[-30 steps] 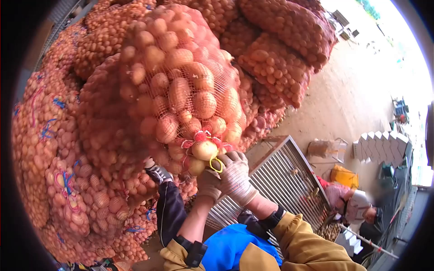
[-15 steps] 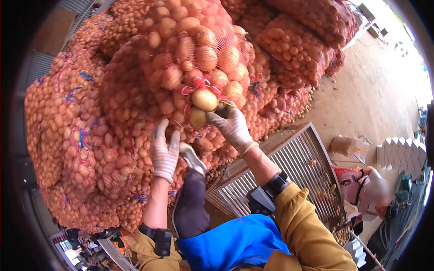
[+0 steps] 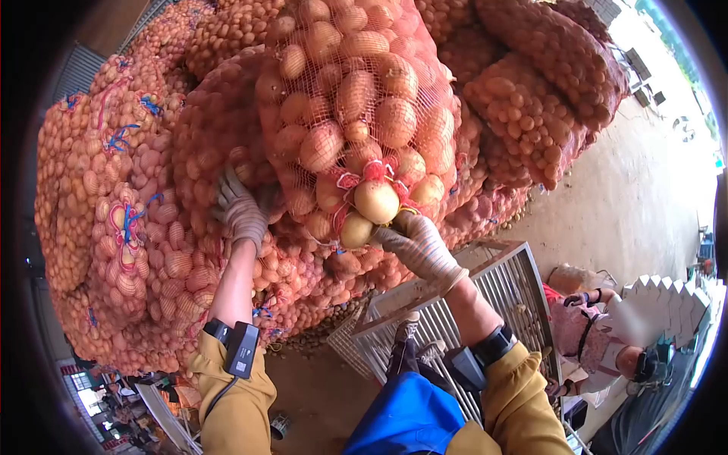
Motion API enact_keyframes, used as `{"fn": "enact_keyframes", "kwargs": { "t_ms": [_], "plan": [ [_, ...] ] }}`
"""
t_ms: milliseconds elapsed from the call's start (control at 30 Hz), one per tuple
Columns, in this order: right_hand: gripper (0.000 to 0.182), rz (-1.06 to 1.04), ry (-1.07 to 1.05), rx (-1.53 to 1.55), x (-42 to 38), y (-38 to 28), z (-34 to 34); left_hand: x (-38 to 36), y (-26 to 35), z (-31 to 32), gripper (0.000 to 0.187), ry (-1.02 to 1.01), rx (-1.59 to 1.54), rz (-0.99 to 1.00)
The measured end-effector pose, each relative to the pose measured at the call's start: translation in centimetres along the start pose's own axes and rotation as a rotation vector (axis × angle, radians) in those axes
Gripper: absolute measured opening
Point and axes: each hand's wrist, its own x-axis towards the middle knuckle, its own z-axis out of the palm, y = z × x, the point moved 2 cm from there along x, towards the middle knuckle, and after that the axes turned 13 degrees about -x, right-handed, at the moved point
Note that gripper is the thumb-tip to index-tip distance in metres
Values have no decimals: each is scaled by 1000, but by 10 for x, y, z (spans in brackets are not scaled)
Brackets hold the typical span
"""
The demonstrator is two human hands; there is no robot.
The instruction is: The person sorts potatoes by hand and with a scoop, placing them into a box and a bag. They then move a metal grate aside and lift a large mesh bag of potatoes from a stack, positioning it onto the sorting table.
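A red mesh sack of potatoes [image 3: 356, 98] lies on top of the pile, its mouth facing me. Two bare potatoes [image 3: 376, 202] show in the mouth, framed by bunched red netting and a yellow tie. My right hand [image 3: 421, 249], in a striped work glove, has its fingers closed on the sack's mouth beside these potatoes. My left hand [image 3: 241, 208], gloved alike, rests with fingers apart against a neighbouring sack [image 3: 216, 129], left of the top sack. Its thumb side is partly in shadow.
More potato sacks [image 3: 91, 227] with blue ties are stacked on the left and behind. A metal slatted frame [image 3: 497, 277] stands at my right, with another person [image 3: 588, 326] beyond it. Concrete floor [image 3: 629, 182] extends to the right; loose potatoes lie along the pile's foot.
My left hand has moved up and left, onto the neighbouring sack. The top sack and my right hand appear lower and farther right in view. My raised leg has come down.
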Motion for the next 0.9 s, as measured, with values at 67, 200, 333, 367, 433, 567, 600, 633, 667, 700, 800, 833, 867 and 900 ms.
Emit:
{"fn": "enact_keyframes", "kwargs": {
  "t_ms": [67,200,333,367,433,567,600,633,667,700,800,833,867,900],
  "plan": [
    [32,-6,17,41,0,15,4,2,8,-4,108,22,34,5],
    [33,-88,55,5,-4,13,1,-18,6,-22,89,25,-306,140],
    [29,-28,80,95,-24,3,5,-134,65,-65,64,-342,-1383,-70],
    [29,-46,76,90,-23,-3,2,-158,65,-41,57,-397,-1542,-198],
    [28,-46,64,112,-29,-6,-1,-183,105,-97,54,-508,-1732,-415],
    [30,-60,1,75,-30,-4,-7,-200,122,-96,54,-501,-2088,-556],
    [33,-92,50,124,-30,2,0,-201,129,-101,56,-462,-2060,-586],
    [33,-100,41,129,-30,1,-4,-200,138,-106,58,-425,-2032,-606],
    [33,-86,36,-31,-31,1,-5,-203,149,-112,63,-423,-2023,-492],
    [34,-74,37,-184,-35,1,-4,-201,154,-102,59,-442,-2084,-455],
    [31,-227,157,-110,-55,-3,-2,-187,171,-101,60,-561,-2020,-388],
    [30,-246,206,-94,-68,-13,-8,-189,182,-119,61,-603,-2040,-509],
    [29,-209,190,-131,-78,-21,-15,-197,187,-129,61,-646,-2048,-650],
    [29,-207,198,-130,-81,-20,-19,-199,191,-132,61,-656,-2046,-648]
  ]
}}
